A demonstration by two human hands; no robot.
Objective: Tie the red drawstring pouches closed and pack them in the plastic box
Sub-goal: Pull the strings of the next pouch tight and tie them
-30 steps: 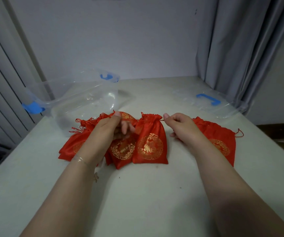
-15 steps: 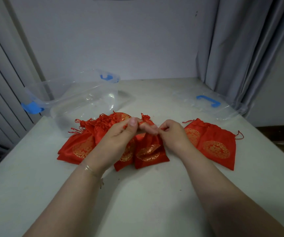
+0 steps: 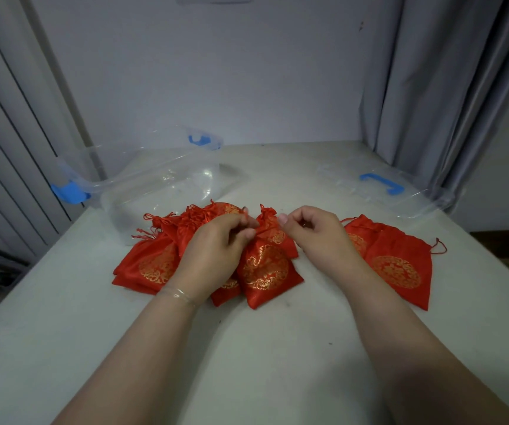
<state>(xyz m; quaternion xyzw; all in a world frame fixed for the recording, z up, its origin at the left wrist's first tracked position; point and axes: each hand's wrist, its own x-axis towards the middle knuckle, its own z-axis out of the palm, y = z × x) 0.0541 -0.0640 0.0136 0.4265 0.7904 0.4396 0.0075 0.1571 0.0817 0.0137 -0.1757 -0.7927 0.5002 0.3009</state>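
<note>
Tabletop [image 3: 247,348], pale and wide, carries everything, with a plain wall behind it and grey curtains [image 3: 449,87] hanging at the right. Next in size, the clear plastic box [image 3: 155,191] sits at the far left, open, with blue clips on its ends, and nothing red shows inside it. Its clear lid [image 3: 382,185], with a blue handle, lies flat at the far right, well apart from the box. A heap of red pouches [image 3: 152,265] with gold round emblems lies just in front of the box, their gathered necks and cords pointing toward it. Two more flat pouches [image 3: 400,268] overlap on the right side, near the right forearm. Between the two groups lies one centre pouch [image 3: 265,271], its neck gathered and pointing away from the person. The left hand [image 3: 213,250] has its fingers curled and pinches at that neck. The right hand [image 3: 317,234] is just beside it, fingers curled with thumb and forefinger together; the cord itself is too thin to make out there. A thin bracelet [image 3: 176,294] circles the left wrist.
</note>
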